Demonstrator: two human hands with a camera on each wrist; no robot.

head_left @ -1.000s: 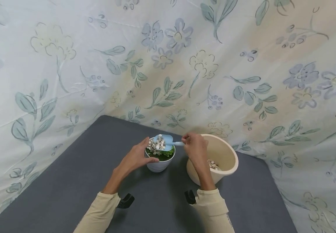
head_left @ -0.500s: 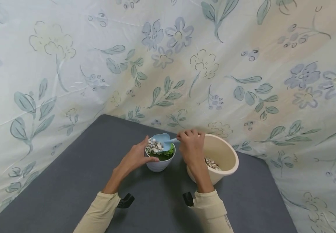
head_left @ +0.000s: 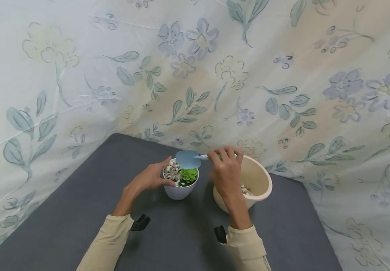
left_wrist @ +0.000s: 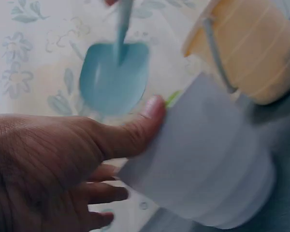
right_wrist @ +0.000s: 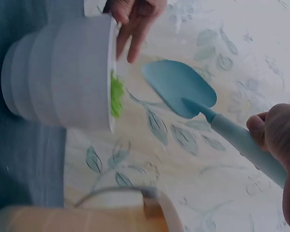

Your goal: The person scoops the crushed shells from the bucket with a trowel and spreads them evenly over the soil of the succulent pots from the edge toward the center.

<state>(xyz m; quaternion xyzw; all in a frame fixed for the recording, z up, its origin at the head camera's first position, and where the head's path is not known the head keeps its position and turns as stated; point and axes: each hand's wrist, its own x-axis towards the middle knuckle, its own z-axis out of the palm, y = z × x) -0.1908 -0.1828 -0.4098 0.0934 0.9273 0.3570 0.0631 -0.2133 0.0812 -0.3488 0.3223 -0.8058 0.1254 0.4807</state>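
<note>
Right hand (head_left: 226,171) grips the blue scoop (head_left: 187,159), now emptied; left hand (head_left: 149,177) holds the white pot (head_left: 178,190), pebbles beside its plant; the beige bucket (head_left: 260,177) holds more.

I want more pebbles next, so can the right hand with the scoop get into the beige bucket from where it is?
Probably yes. The right hand holds the scoop just beside the bucket, whose mouth is open and uncovered. Nothing lies between them; the left hand is off on the pot.
</note>
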